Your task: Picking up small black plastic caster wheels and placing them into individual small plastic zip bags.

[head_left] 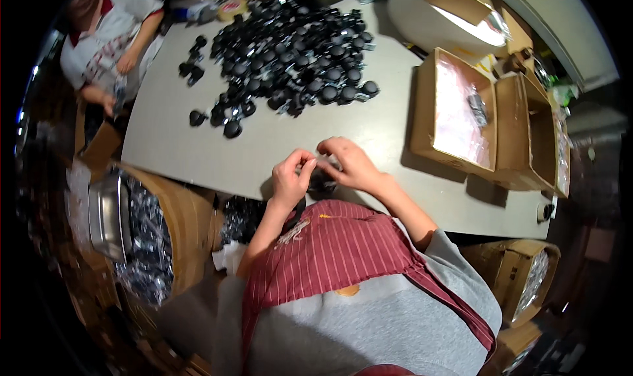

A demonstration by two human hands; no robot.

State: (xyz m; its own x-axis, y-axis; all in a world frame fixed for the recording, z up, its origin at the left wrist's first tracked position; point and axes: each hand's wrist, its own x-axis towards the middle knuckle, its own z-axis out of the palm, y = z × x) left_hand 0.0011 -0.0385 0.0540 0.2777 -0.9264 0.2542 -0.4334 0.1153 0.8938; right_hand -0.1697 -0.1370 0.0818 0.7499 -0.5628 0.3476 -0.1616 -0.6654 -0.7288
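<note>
Close to the table's near edge, my left hand [291, 180] is closed in a pinch at the top of a small clear plastic bag [323, 180] with something dark in it. My right hand [351, 166] curls its fingers over the other side of the same bag. The fingers partly cover the bag, so its contents are hard to make out. Beyond my hands lies a large heap of black caster wheels [290, 59] with shiny metal fittings. A few loose casters [232, 128] lie at the heap's near left side.
A cardboard box [422, 105] with clear bags inside stands at the right, beside another open box [517, 132]. At the lower left, a large carton [191, 234] holds many bagged parts and a metal pan [109, 218]. A co-worker [109, 39] stands at the far left.
</note>
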